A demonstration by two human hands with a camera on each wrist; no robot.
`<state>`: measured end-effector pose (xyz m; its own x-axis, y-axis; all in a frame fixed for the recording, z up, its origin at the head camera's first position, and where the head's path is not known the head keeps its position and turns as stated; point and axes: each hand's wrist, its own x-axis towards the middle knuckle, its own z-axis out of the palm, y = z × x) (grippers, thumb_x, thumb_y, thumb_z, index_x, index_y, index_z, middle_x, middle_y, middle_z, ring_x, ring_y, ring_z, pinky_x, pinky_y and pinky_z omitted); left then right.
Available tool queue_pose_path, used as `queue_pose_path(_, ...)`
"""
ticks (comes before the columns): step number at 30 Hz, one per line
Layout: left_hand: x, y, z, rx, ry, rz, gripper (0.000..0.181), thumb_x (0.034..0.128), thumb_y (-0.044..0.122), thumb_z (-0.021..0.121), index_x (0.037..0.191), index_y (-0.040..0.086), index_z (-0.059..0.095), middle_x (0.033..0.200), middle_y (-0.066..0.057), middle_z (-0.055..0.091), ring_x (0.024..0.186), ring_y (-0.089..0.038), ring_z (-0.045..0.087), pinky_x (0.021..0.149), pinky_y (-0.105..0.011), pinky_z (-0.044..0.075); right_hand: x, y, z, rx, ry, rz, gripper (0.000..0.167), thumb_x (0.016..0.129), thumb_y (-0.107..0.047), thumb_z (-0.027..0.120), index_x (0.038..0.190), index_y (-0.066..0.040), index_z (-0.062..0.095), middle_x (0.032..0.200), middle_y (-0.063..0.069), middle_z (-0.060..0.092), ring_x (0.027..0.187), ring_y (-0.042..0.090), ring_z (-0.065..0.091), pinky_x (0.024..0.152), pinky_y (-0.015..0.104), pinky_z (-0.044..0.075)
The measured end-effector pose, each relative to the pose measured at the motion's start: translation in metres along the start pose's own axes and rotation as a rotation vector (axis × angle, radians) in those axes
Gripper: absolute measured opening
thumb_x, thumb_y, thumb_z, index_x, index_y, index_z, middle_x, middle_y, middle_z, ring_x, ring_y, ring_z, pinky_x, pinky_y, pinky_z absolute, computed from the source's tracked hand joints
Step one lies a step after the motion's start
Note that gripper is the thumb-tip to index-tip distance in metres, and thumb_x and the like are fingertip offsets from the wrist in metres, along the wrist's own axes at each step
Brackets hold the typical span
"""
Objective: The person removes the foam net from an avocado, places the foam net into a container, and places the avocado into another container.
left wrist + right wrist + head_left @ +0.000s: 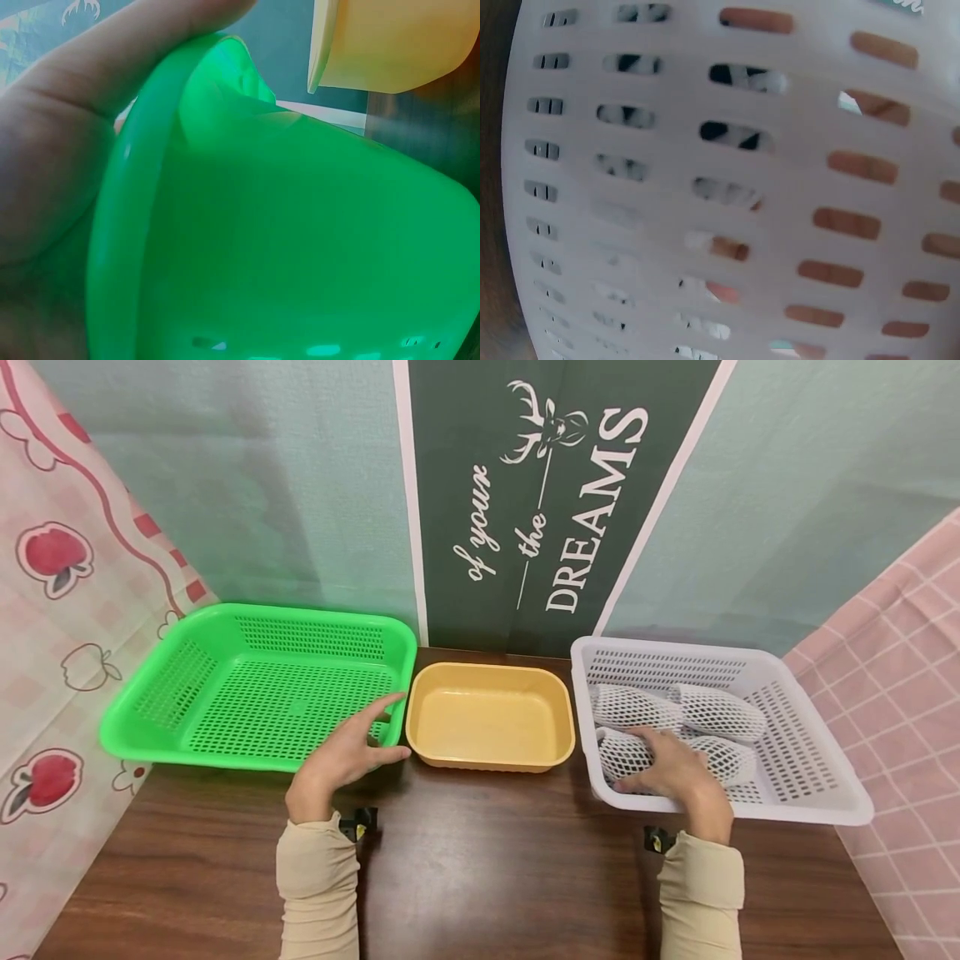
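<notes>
My left hand [347, 758] is at the green basket's [225, 762] front right corner, thumb and forefinger spread apart and nothing seen between them. In the left wrist view, that hand [56, 142] lies along the green rim [124, 217]. Inside the white basket [817, 752], my right hand [675, 768] has its thumb and fingers round the front left net-wrapped item [621, 755]. Several more such items [723, 714] lie beside and behind it. In the right wrist view the slotted white wall [667, 97] hides most of the hand; skin shows through the slots.
A yellow tray [487, 727] with nothing in it stands between the two baskets. Brown wooden table [495, 860] extends in front. A printed curtain [525, 510] hangs behind, with patterned cloths [52, 652] at both sides.
</notes>
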<state>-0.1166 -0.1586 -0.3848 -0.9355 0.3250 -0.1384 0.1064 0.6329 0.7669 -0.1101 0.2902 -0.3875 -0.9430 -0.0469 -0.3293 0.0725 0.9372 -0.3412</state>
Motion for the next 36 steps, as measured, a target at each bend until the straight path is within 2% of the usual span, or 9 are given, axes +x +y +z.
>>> queue_pose_path(8, -0.001, -0.002, 0.000, -0.004, -0.004, 0.012, 0.080, 0.0905, 0.022, 0.073, 0.157, 0.018, 0.028, 0.145, -0.025, 0.048, 0.130, -0.044, 0.051, 0.101, -0.058, 0.046, -0.002, 0.000, -0.001, 0.003, 0.071, -0.008, 0.090, 0.070, -0.036, 0.085, 0.145, -0.013, 0.042, 0.140, 0.035, 0.038, 0.128, 0.059, 0.035, 0.097, 0.073, 0.025)
queue_pose_path(19, -0.001, -0.001, 0.000, 0.011, 0.005, 0.014, 0.080, 0.0911, 0.023, 0.072, 0.157, 0.018, 0.027, 0.144, -0.028, 0.048, 0.128, -0.046, 0.052, 0.100, -0.060, 0.046, -0.008, 0.001, -0.002, 0.060, 0.297, -0.072, 0.083, 0.071, -0.024, 0.085, 0.143, -0.012, 0.045, 0.127, 0.034, 0.041, 0.117, 0.053, 0.036, 0.089, 0.066, 0.032)
queue_pose_path(26, 0.000, 0.000, 0.000, 0.013, 0.001, 0.011, 0.080, 0.0913, 0.023, 0.072, 0.157, 0.018, 0.028, 0.153, -0.022, 0.041, 0.129, -0.043, 0.052, 0.099, -0.057, 0.048, -0.012, -0.005, -0.004, 0.145, 0.390, -0.072, 0.086, 0.072, -0.019, 0.085, 0.145, -0.009, 0.042, 0.126, 0.035, 0.036, 0.108, 0.045, 0.040, 0.083, 0.062, 0.042)
queue_pose_path(31, -0.001, 0.001, 0.000, 0.024, 0.005, -0.006, 0.080, 0.0908, 0.022, 0.073, 0.157, 0.018, 0.029, 0.153, -0.021, 0.042, 0.127, -0.041, 0.054, 0.098, -0.056, 0.049, -0.020, -0.013, -0.003, 0.213, 0.511, -0.085, 0.086, 0.072, -0.018, 0.088, 0.145, -0.009, 0.043, 0.129, 0.032, 0.033, 0.110, 0.043, 0.042, 0.084, 0.060, 0.041)
queue_pose_path(36, 0.000, 0.002, -0.001, 0.011, 0.004, 0.005, 0.079, 0.0908, 0.021, 0.073, 0.157, 0.017, 0.029, 0.155, -0.019, 0.039, 0.127, -0.041, 0.054, 0.098, -0.055, 0.050, -0.033, -0.023, -0.002, 0.274, 0.652, -0.100, 0.086, 0.067, -0.013, 0.090, 0.142, -0.009, 0.048, 0.127, 0.028, 0.034, 0.112, 0.040, 0.040, 0.087, 0.058, 0.040)
